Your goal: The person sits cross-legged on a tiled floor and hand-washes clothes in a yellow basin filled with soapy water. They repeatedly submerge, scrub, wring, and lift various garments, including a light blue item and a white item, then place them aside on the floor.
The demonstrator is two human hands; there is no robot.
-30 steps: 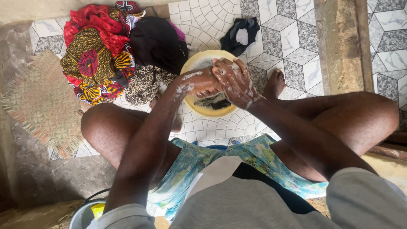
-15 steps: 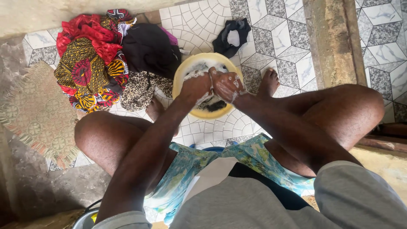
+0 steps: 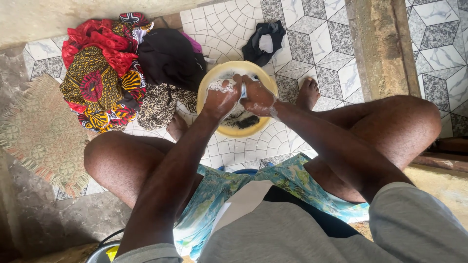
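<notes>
A dark wet garment is lying in soapy water inside a round yellow basin, which is sitting on the patterned tile floor between the person's bare feet. Both hands are pressing together over the basin, coated in white suds. The left hand is curling shut around a bunched part of the cloth, and the right hand is closing on the same bunch just beside it, so the knuckles are nearly touching. A small pale-blue patch is showing between the fingers; what it is cannot be told.

To the left of the basin a pile of laundry is resting on the floor: red and yellow printed cloth, a black garment and a leopard-print piece touching the basin's left rim. Farther off, beyond the basin, a crumpled dark piece of cloth is lying alone on the tiles. At the far left a woven mat is spreading over the floor.
</notes>
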